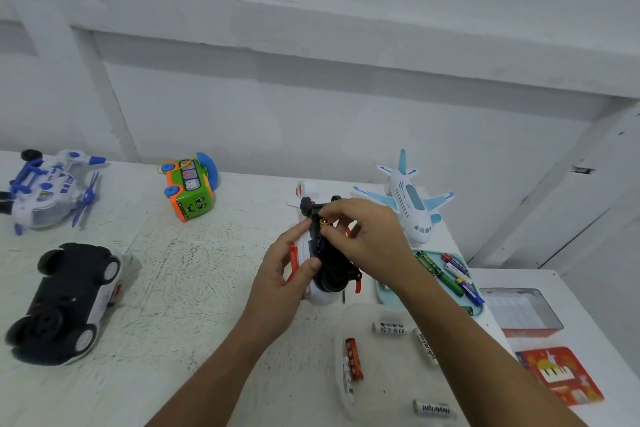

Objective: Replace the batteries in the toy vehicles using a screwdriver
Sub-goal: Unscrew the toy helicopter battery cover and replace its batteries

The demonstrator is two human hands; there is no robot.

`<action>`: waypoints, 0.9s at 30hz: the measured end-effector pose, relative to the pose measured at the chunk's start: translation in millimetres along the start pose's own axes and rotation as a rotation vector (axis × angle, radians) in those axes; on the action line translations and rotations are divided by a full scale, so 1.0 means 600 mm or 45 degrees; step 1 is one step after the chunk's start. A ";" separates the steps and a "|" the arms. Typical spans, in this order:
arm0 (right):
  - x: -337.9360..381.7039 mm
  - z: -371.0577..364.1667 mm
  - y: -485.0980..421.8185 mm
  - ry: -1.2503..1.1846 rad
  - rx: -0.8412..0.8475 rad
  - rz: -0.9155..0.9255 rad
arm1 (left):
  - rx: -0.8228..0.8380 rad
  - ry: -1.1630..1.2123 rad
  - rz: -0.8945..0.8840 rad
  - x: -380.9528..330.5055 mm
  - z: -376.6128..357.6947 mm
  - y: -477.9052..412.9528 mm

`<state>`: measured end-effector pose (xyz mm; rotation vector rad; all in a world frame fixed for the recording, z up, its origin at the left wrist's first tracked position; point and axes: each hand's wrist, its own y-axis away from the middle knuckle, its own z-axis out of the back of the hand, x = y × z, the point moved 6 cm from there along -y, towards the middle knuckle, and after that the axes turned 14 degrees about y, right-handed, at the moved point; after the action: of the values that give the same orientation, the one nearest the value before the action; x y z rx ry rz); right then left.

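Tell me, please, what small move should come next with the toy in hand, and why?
Probably press the battery fully into the upturned toy: the right hand pinches it at the underside while the left hand steadies the body, so it seems only partly seated.

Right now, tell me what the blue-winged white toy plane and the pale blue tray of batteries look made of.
White toy plane with light blue wings: apparently moulded hard plastic, smooth with a slight sheen. Pale blue battery tray: probably plastic too, with a matte, uniform colour and rounded rim, though blur leaves this uncertain.
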<state>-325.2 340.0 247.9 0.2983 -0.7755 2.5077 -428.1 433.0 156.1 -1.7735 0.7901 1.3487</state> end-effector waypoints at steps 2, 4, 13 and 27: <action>-0.002 0.000 -0.002 0.030 0.021 0.009 | 0.000 -0.002 0.002 -0.001 -0.002 -0.001; -0.001 -0.002 -0.003 0.101 0.017 0.052 | -0.002 -0.010 -0.003 -0.004 -0.004 -0.003; -0.008 -0.002 0.001 0.303 0.001 0.139 | -0.010 -0.028 -0.004 -0.003 -0.011 -0.004; -0.051 -0.010 0.017 -0.443 0.407 -0.392 | -0.052 0.016 -0.020 -0.010 -0.022 -0.006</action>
<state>-304.7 324.4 227.7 0.9116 -0.4060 2.3015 -420.1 424.0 164.6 -1.8178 0.7587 1.3530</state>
